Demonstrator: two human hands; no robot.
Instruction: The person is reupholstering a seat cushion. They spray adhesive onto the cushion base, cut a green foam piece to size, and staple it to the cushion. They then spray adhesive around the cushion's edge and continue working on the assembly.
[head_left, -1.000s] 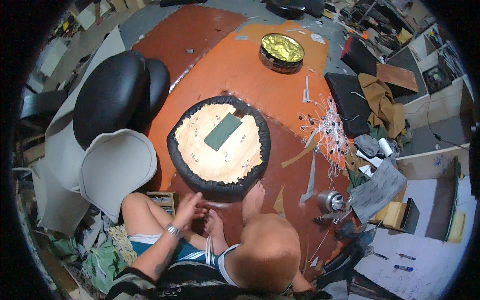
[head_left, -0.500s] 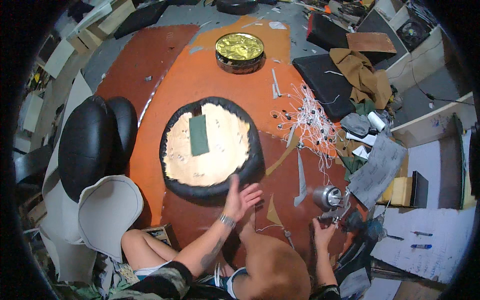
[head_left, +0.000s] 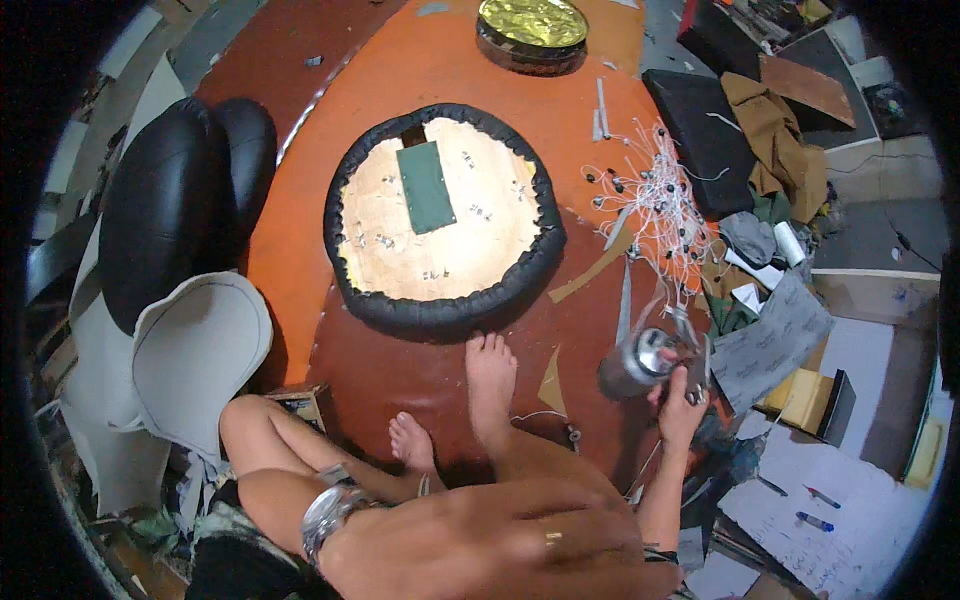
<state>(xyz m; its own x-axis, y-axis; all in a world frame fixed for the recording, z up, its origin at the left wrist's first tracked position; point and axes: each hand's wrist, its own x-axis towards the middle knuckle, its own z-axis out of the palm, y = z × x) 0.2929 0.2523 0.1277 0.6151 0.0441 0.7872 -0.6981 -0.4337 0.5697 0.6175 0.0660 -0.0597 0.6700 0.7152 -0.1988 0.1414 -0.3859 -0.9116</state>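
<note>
My right hand (head_left: 681, 415) is closed around a silver spray gun (head_left: 628, 370) with a metal cup, slightly blurred, over the brown sheet at right. Close to the camera, my left hand (head_left: 520, 545) spans the lower middle, a silver watch (head_left: 335, 510) at its wrist. Its fingers look stretched toward the right, with nothing visible in them. In front of my bare feet (head_left: 492, 375) lies a round black upholstered seat (head_left: 450, 318), underside up. Its gathered cover rings a plywood disc (head_left: 490, 245) bearing T-nut-like metal bits and a green fabric patch (head_left: 425, 187).
Black padded cushions (head_left: 160, 210) and a pale shaped piece (head_left: 205, 345) stand at left. A round tin (head_left: 530, 65) with gold foil sits at the back. Tangled white cords (head_left: 660, 215), fabric scraps (head_left: 770, 305) and a black board (head_left: 700, 140) lie at right.
My right hand has lifted the spray gun and turned it. My left hand has drawn back from beside the seat toward the camera. The view has tilted, shifting the scene upward.
</note>
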